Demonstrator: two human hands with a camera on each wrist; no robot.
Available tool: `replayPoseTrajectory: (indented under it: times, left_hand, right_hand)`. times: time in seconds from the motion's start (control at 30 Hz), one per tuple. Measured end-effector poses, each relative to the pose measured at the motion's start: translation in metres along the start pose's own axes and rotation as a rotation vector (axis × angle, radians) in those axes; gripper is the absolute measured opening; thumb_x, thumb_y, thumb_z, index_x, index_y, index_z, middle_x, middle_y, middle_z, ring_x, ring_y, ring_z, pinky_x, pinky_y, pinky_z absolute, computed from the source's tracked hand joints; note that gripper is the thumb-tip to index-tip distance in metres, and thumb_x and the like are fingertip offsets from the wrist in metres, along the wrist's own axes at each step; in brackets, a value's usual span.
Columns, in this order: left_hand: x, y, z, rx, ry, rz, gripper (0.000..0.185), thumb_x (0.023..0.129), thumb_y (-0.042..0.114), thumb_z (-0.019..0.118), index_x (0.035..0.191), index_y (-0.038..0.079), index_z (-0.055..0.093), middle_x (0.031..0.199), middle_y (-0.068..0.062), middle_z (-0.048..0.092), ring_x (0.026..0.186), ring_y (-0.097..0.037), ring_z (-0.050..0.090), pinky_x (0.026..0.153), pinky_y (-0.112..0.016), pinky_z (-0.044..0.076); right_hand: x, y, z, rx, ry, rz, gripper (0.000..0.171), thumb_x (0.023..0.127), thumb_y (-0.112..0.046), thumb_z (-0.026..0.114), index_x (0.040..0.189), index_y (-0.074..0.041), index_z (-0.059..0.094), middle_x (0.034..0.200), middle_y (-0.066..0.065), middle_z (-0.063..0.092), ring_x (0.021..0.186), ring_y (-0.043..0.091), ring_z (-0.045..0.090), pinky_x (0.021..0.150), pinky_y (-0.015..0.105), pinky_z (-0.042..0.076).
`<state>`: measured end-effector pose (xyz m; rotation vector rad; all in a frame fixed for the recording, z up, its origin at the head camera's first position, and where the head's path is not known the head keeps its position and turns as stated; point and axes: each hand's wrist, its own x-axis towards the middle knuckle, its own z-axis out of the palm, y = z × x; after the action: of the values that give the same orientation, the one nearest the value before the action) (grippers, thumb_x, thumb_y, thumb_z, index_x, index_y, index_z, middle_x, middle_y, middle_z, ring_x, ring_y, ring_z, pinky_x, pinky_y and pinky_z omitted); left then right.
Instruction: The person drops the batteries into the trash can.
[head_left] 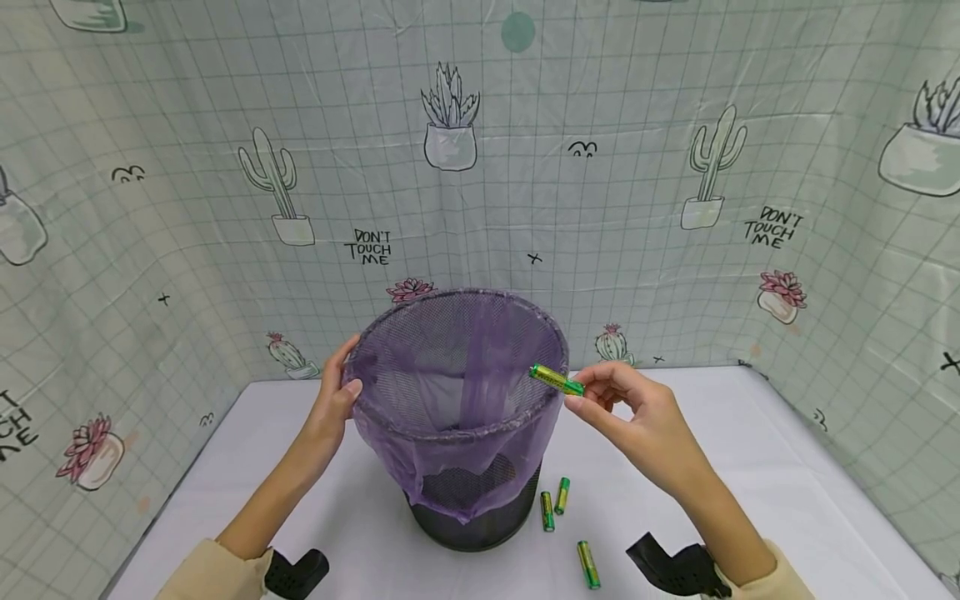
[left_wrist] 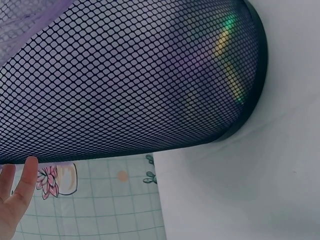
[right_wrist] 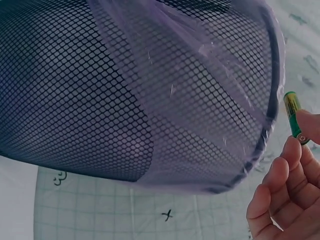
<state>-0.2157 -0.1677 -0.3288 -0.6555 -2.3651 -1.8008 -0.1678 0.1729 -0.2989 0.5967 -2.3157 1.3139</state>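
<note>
Four slim green-and-yellow cylindrical batteries are in sight: one green-and-yellow battery (head_left: 556, 379) pinched in the right hand (head_left: 637, 417), and three loose batteries on the white table (head_left: 750, 467), two lying side by side just right of the bin's base (head_left: 547, 510) (head_left: 562, 495) and a third (head_left: 588, 564) nearer the person. There is one black round wire-mesh waste bin (head_left: 472, 517), standing upright on the table and lined with one thin translucent purple plastic bag (head_left: 457, 375) whose edge is folded over the rim and hangs down the outside. The held battery lies close to level, its long axis running left to right with a slight tilt, the far end raised and reaching over the bin's right rim, the near end caught between the thumb and fingertips (right_wrist: 310, 125); the other fingers of that hand are loosely curled. The left hand (head_left: 333, 400) grips the left rim of the bin, thumb on top of the bag's folded edge and fingers (left_wrist: 22, 180) against the outer mesh. Inside the bin only the purple liner shows; its bottom is hidden from the head view, so what lies there cannot be told. Behind the table hangs a pale green gridded curtain (head_left: 225, 125) printed with potted cacti
</note>
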Motion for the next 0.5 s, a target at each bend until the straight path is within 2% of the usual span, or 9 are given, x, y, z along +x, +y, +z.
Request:
replayPoseTrajectory:
  times: [0.13,0.5]
  left_hand:
    - [0.000,0.000,0.000,-0.005,-0.003,-0.007,0.064,0.093,0.031,0.030,0.149,0.018,0.004,0.154,-0.016,-0.011,0.140,-0.040,-0.002,0.094,-0.046,0.025]
    - [-0.001,0.000,0.000,0.004,-0.002,-0.009,0.064,0.093,0.033,0.029,0.149,0.020,0.004,0.155,-0.015,-0.012,0.140,-0.040,-0.003,0.094,-0.047,0.025]
  right_hand:
    - [0.005,-0.001,0.007,-0.028,-0.033,0.003,0.013,0.085,-0.014,0.067,0.097,-0.013,0.062,0.074,-0.005,0.056,0.070,0.008,0.053,0.065,0.021,0.044]
    - [0.012,0.001,0.015,0.006,-0.099,0.061,0.014,0.087,-0.021,0.065,0.098,-0.013,0.062,0.077,-0.004,0.059,0.070,0.010,0.054,0.065,0.023,0.046]
